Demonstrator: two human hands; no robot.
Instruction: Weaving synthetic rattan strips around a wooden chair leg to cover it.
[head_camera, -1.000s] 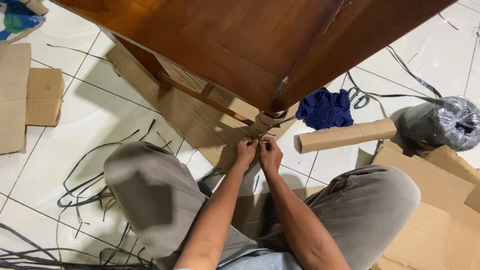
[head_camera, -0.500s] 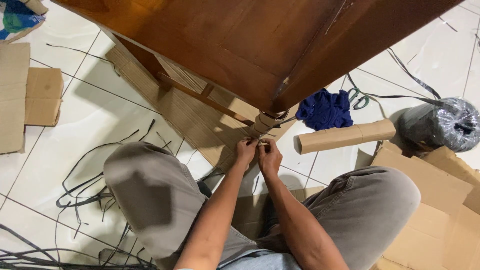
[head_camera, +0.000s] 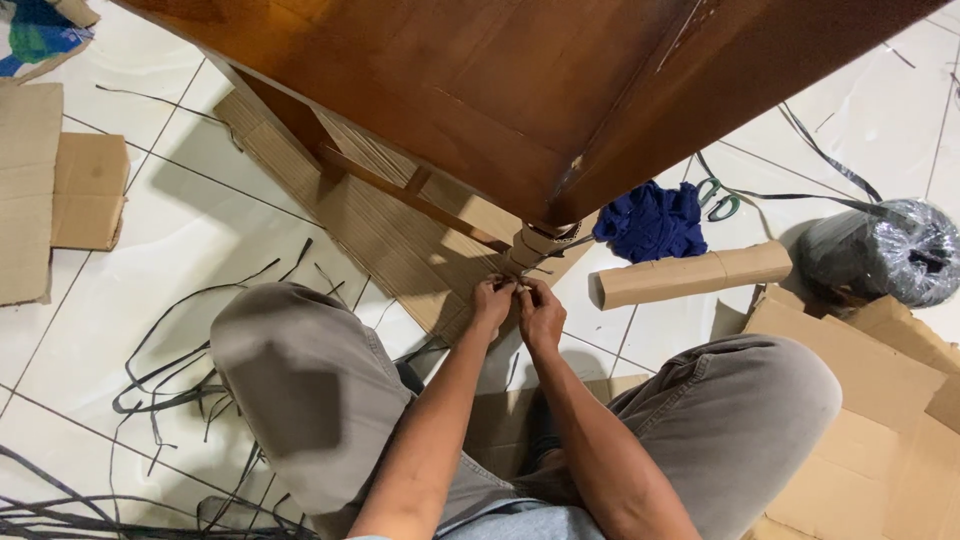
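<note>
A brown cardboard roll (head_camera: 692, 274) lay on the floor; left hand (head_camera: 493, 301) and right hand (head_camera: 541, 314) fingers pinched a black strap (head_camera: 520, 284) at the cardboard-wrapped desk leg (head_camera: 530, 246).

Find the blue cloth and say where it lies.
In the head view, the blue cloth lies on the floor right of the wrapped table leg, beside the green scissors, above the cardboard tube.

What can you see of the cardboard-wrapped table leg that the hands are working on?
The table leg drops from the corner of the dark brown wooden table toward the white tiled floor. Only a short stretch shows, wrapped in tan corrugated cardboard, with thin dark strapping around it. It stands roughly upright, leaning slightly in this view. The left hand and right hand meet at its lower end, fingers pinching at the wrap; what they grip is too small to tell.
</note>
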